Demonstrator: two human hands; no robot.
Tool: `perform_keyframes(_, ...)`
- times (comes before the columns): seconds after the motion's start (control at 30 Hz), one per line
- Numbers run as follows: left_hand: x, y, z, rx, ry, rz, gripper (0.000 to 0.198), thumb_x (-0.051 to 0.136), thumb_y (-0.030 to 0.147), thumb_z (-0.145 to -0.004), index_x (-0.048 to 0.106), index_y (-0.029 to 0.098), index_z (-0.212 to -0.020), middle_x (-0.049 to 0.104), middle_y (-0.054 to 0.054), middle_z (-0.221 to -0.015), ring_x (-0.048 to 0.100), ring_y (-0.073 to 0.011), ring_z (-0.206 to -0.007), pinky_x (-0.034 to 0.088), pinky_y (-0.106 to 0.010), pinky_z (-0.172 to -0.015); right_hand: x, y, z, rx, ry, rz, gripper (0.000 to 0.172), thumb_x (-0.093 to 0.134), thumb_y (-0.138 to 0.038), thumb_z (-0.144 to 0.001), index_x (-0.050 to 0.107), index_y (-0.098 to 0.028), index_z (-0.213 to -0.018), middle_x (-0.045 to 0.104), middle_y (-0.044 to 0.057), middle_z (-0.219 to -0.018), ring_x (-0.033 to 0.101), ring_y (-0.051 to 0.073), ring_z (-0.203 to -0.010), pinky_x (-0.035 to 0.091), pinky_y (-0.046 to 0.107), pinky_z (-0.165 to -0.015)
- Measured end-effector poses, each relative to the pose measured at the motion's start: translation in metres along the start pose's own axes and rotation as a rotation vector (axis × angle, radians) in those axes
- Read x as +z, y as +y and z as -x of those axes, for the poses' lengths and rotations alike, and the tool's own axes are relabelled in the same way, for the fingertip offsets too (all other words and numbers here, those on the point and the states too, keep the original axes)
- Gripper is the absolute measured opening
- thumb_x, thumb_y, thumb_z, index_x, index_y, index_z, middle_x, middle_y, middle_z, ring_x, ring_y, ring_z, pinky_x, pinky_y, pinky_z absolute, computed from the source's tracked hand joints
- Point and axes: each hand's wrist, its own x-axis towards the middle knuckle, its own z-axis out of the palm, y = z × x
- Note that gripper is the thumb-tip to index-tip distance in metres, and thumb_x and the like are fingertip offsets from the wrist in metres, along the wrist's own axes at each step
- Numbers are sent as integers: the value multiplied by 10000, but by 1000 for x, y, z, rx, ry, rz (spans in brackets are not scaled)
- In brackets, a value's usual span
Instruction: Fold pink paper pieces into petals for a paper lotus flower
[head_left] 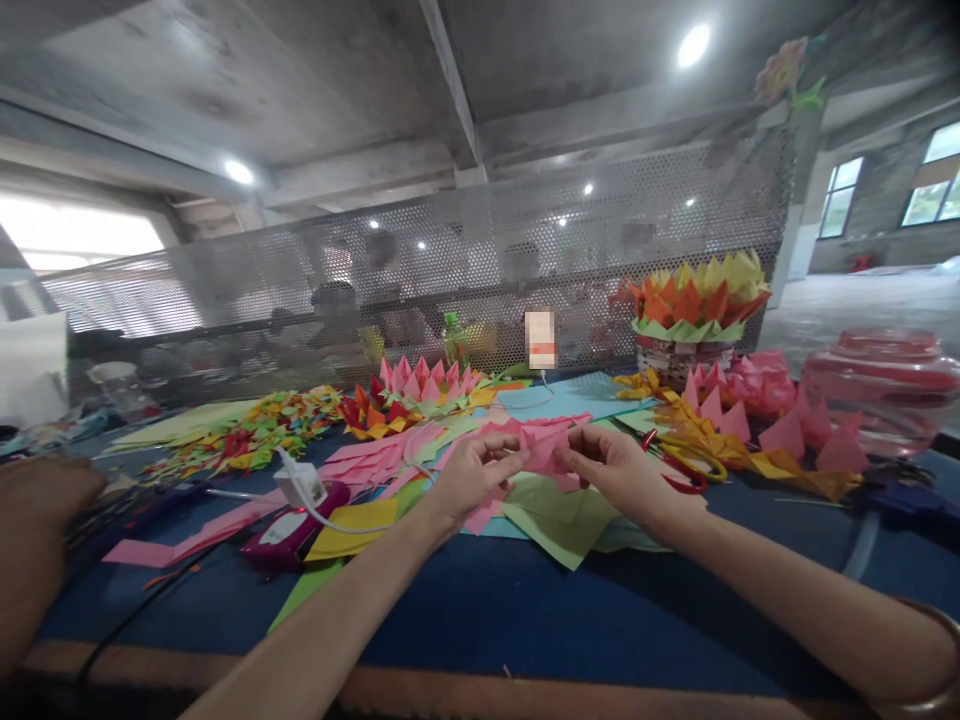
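Both my hands meet over the middle of the blue table (480,610), pinching a small folded pink paper piece (541,447). My left hand (471,475) grips its left side with curled fingers. My right hand (611,468) holds its right side, thumb and fingers pressed on the paper. Under them lie loose green (559,520), pink (375,460) and yellow (352,525) paper sheets.
Red-handled scissors (679,462) lie right of my hands. A magenta phone with a white charger (296,520) lies to the left. Folded paper lotus flowers (424,385) and a tall one (694,300) stand at the back before a perforated metal screen (450,250). A co-worker's arm (34,540) rests at the left edge.
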Motion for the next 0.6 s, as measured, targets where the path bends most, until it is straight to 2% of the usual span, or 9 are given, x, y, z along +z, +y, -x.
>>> perform_keyframes(0.13, -3, -2, -1, 52, 80, -80, 255, 661, 356, -684, 646, 141, -820, 586, -28, -786, 513, -108, -667, 416, -196, -557, -1, 0, 1, -63, 28, 99, 217, 540, -371, -790, 529, -188, -674, 523, -24, -624, 470, 113, -581, 375, 240, -548)
perform_keyframes(0.27, -2, -3, -1, 113, 100, -134, 277, 682, 327, -675, 648, 142, -878, 618, -34, -788, 546, -116, -691, 428, -217, -639, 1, 2, 2, -82, 29, 141, 206, 529, -375, -803, 549, -195, -705, 548, -14, -655, 499, 122, -586, 391, 242, -533)
perform_keyframes(0.43, -2, -4, -1, -6, 57, 30, 310, 687, 347, -672, 616, 115, -865, 574, 2, -589, 506, -88, -497, 416, -216, -519, 4, -1, 3, -72, -4, 70, 249, 514, -428, -811, 582, -199, -743, 584, 2, -700, 515, 129, -595, 409, 250, -535)
perform_keyframes(0.6, -3, -1, -1, -49, 70, 154, 272, 701, 333, -662, 603, 121, -802, 596, -4, -638, 547, -93, -539, 456, -224, -555, 3, -6, 3, -49, -43, -34, 286, 501, -462, -816, 570, -193, -748, 560, -3, -695, 475, 113, -558, 382, 235, -516)
